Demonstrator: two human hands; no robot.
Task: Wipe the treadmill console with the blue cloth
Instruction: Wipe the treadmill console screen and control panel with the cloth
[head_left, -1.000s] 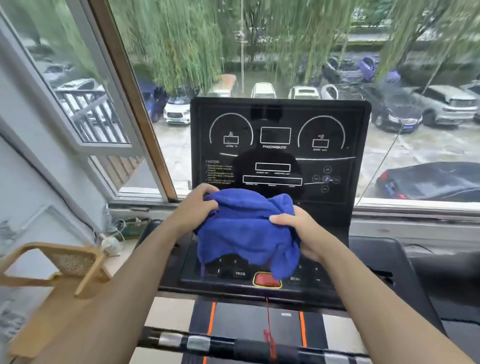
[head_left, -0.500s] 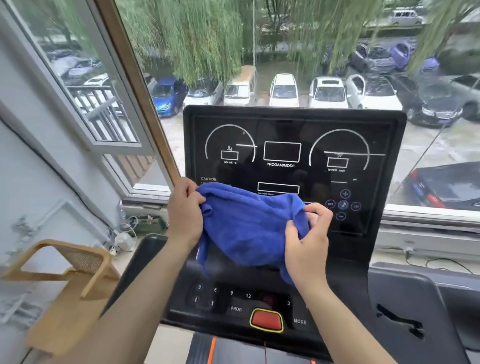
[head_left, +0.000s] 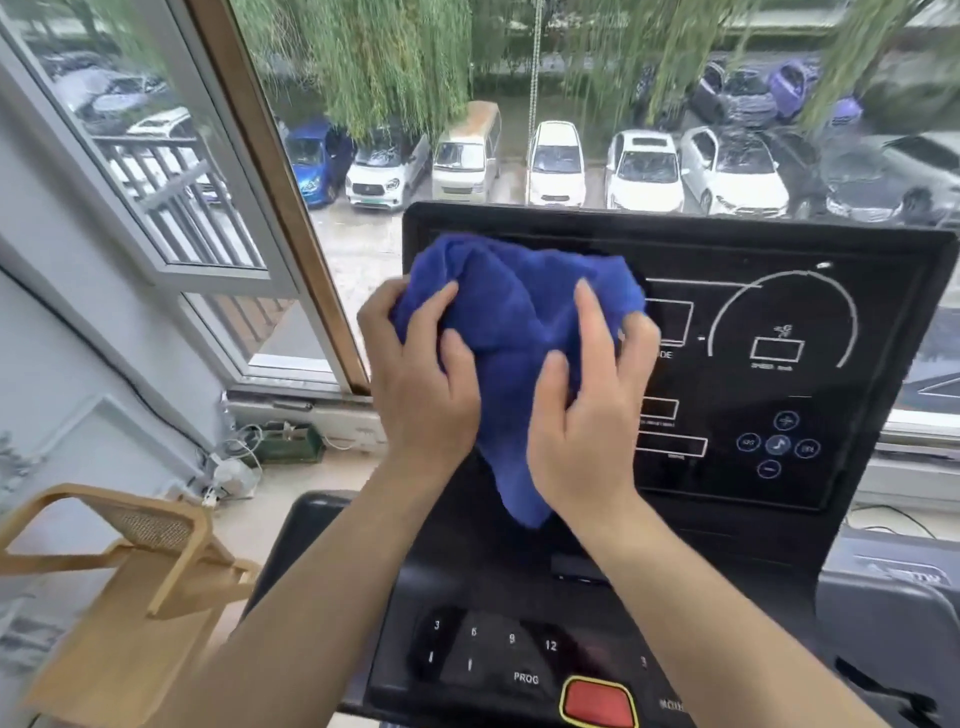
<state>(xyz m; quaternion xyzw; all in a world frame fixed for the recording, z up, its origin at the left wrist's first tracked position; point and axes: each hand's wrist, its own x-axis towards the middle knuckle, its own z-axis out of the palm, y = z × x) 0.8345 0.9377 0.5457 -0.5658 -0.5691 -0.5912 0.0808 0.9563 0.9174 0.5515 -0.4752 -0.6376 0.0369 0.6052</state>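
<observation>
While our fingertips dig into the fabric, we've got the blue cloth bunched up and pinned against the upper left part of the treadmill console. Our left hand curls over the cloth's left edge, fingers bent and clutching the folds; our right hand clamps the middle and right of it, index finger stretched up, the others wrapped tight. Both hands are holding the cloth, none of the fingers spread free. A loose tail of cloth hangs down between our wrists over the lower part of the screen. Out from the hands, the right side of the display lies bare: the curved speed dial and the round button cluster are uncovered, well clear of the cloth. Lower down, the keypad with its numbers and the red stop button sit untouched by the cloth right now. We'd call this early going, cloth pressed at the top left corner and most of the panel to the right and below not yet reached. Whether the patch under the cloth is clean, we can't tell, it's covered. Past the console, parked cars show through the window.
</observation>
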